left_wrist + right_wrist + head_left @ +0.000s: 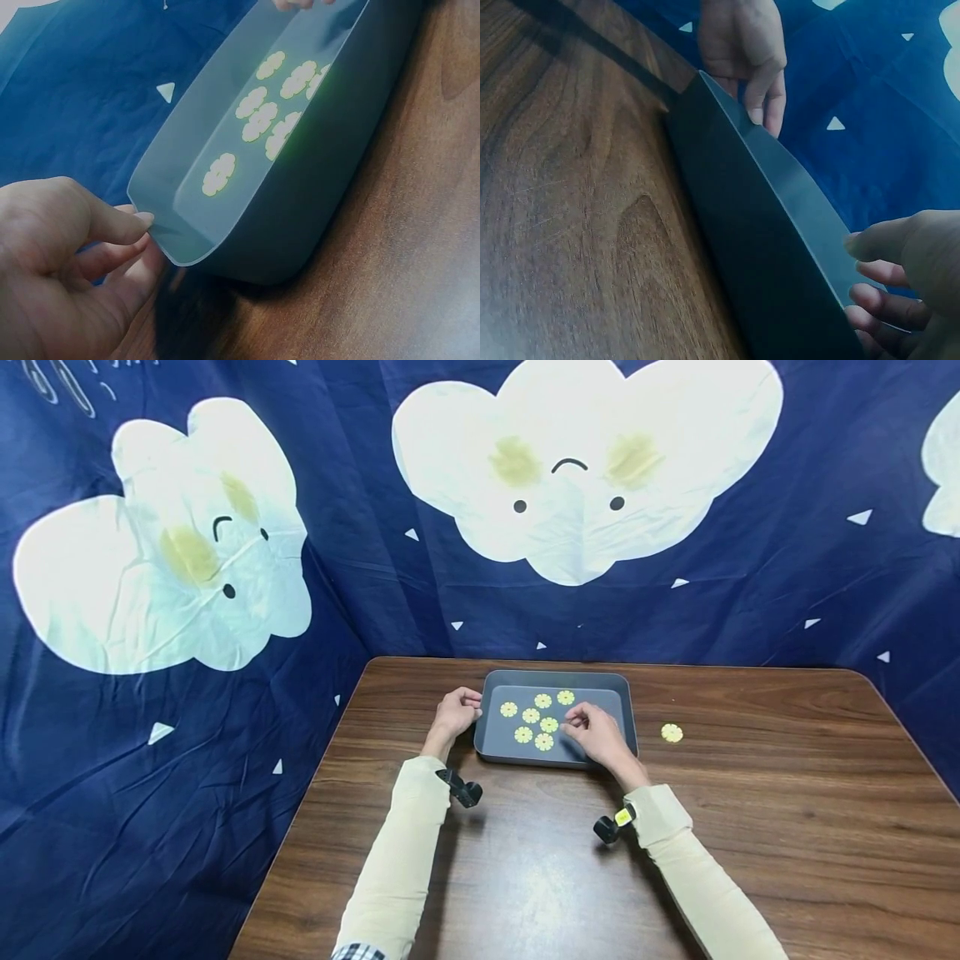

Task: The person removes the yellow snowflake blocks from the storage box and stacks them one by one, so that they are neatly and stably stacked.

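A dark grey rectangular baking tray lies on the table. Inside it are several flat, yellow, flower-shaped pieces, also visible in the left wrist view as pale flower shapes. My left hand pinches the tray's left rim between thumb and fingers, as the left wrist view shows up close. Over the right part of the tray hovers my right hand, its loosely bent fingers pointing left toward the pieces. In the right wrist view a gap shows between its thumb and fingers, with nothing visible in it.
One more flower-shaped piece lies on the brown wooden table, to the right of the tray. A dark blue cloth with white clouds hangs behind the table and along its left side.
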Available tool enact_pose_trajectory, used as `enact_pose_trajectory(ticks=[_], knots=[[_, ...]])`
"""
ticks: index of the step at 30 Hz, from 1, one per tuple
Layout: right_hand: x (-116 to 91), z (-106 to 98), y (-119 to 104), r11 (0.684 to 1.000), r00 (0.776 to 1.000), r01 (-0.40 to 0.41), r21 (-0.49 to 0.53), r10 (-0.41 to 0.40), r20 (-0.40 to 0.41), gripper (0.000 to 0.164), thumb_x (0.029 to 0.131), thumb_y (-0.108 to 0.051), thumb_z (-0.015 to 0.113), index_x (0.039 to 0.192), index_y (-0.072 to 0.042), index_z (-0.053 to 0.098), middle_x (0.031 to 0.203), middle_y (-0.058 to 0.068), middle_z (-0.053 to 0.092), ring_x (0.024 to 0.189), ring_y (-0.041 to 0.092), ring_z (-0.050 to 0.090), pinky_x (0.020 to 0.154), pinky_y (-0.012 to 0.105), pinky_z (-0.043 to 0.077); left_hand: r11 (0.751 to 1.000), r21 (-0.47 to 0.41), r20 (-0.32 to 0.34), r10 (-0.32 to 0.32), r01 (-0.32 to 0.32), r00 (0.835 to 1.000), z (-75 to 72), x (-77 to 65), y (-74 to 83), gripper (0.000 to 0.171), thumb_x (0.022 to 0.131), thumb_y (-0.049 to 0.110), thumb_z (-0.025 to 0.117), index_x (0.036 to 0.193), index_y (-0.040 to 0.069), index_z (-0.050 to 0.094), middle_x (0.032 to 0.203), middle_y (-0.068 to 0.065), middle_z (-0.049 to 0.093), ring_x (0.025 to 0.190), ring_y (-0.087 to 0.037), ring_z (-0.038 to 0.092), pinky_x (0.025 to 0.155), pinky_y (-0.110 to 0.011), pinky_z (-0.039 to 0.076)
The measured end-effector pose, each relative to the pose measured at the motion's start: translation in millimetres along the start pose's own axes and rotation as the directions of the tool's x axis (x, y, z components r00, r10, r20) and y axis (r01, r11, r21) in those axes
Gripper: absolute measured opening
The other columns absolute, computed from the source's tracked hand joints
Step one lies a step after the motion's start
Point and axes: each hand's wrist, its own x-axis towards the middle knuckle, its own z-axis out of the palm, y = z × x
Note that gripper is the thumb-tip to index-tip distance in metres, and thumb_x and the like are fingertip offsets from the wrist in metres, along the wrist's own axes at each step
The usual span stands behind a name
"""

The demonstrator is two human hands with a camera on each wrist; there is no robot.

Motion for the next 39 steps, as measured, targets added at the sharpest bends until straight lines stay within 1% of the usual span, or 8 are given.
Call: enact_pose_trajectory(ticks=[8,14,18,25,26,29,34,39], knots=[[5.3,9.4,-2.4,0.999,0.998,0.033,-0.043,-0.031,0.047,0.021,0.084,-0.017,0.07,0.099,-0.003,0.064,0.093,0.01,0.064,0.084,0.022,0.058,0.079,0.036,0.046,1.0,-0.001,0.006,-0.003,0.003,1.0,0.4,0.4,-0.4,0.029,0.086,0.001,0.062,0.114,0.005,0.063,0.109,-0.012,0.067,0.097,-0.021,0.059,0.085,-0.031,0.048],[7.9,17.7,-6.3,0.997,0.996,0.025,-0.076,-0.018,0.089,0.02,0.083,-0.017,0.072,0.097,-0.004,0.065,0.093,0.009,0.064,0.088,0.023,0.058,0.083,0.04,0.046,1.0,0.0,0.01,-0.004,0.004,1.0,0.0,0.1,0.8,0.029,0.086,0.0,0.062,0.115,0.004,0.063,0.109,-0.012,0.067,0.096,-0.021,0.059,0.083,-0.03,0.048],[8.8,21.6,-9.0,0.994,0.994,0.028,-0.105,-0.017,0.109,0.02,0.082,-0.018,0.073,0.094,-0.005,0.064,0.091,0.008,0.062,0.087,0.023,0.056,0.082,0.039,0.045,1.0,0.003,0.007,-0.006,0.006,1.0,0.5,-0.1,1.3,0.03,0.086,0.0,0.062,0.116,0.004,0.063,0.11,-0.013,0.067,0.095,-0.021,0.058,0.082,-0.028,0.048],[7.8,25.6,-12.2,0.989,0.99,0.011,-0.147,0.01,0.139,0.018,0.081,-0.018,0.073,0.093,-0.006,0.064,0.089,0.007,0.058,0.084,0.021,0.052,0.077,0.036,0.043,1.0,-0.006,-0.004,-0.008,0.008,1.0,0.4,0.3,1.0,0.027,0.085,-0.001,0.061,0.111,0.005,0.064,0.102,-0.009,0.068,0.095,-0.02,0.06,0.084,-0.03,0.049],[8.1,25.8,-12.4,0.988,0.99,0.01,-0.152,0.011,0.139,0.019,0.081,-0.017,0.073,0.093,-0.006,0.064,0.088,0.007,0.057,0.083,0.021,0.052,0.077,0.036,0.042,1.0,0.0,-0.015,-0.002,0.002,1.0,0.2,-0.8,2.3,0.025,0.085,-0.002,0.061,0.109,0.005,0.065,0.099,-0.008,0.068,0.092,-0.02,0.06,0.082,-0.029,0.05],[8.4,26.9,-12.1,0.987,0.99,0.013,-0.162,0.01,0.142,0.02,0.08,-0.017,0.075,0.093,-0.006,0.064,0.088,0.007,0.056,0.083,0.021,0.051,0.076,0.036,0.042,1.0,0.01,-0.02,-0.002,0.002,1.0,0.0,-0.4,2.3,0.023,0.084,-0.002,0.061,0.106,0.006,0.065,0.097,-0.006,0.068,0.092,-0.02,0.06,0.081,-0.03,0.05],[8.5,28.9,-11.3,0.979,0.988,0.019,-0.202,0.012,0.154,0.023,0.079,-0.02,0.077,0.094,-0.007,0.064,0.087,0.005,0.053,0.082,0.02,0.049,0.075,0.035,0.041,1.0,0.011,-0.005,-0.004,0.004,1.0,-0.2,-1.4,1.6,0.027,0.086,0.0,0.062,0.112,0.005,0.064,0.105,-0.009,0.068,0.1,-0.023,0.059,0.087,-0.032,0.049],[8.6,29.8,-12.9,0.976,0.989,0.011,-0.218,0.022,0.149,0.026,0.078,-0.021,0.078,0.094,-0.008,0.064,0.087,0.005,0.052,0.082,0.021,0.049,0.075,0.036,0.041,1.0,0.023,-0.003,0.003,-0.003,1.0,1.1,-0.6,1.2,0.028,0.086,0.0,0.061,0.114,0.004,0.063,0.107,-0.011,0.067,0.1,-0.022,0.059,0.085,-0.03,0.048]])
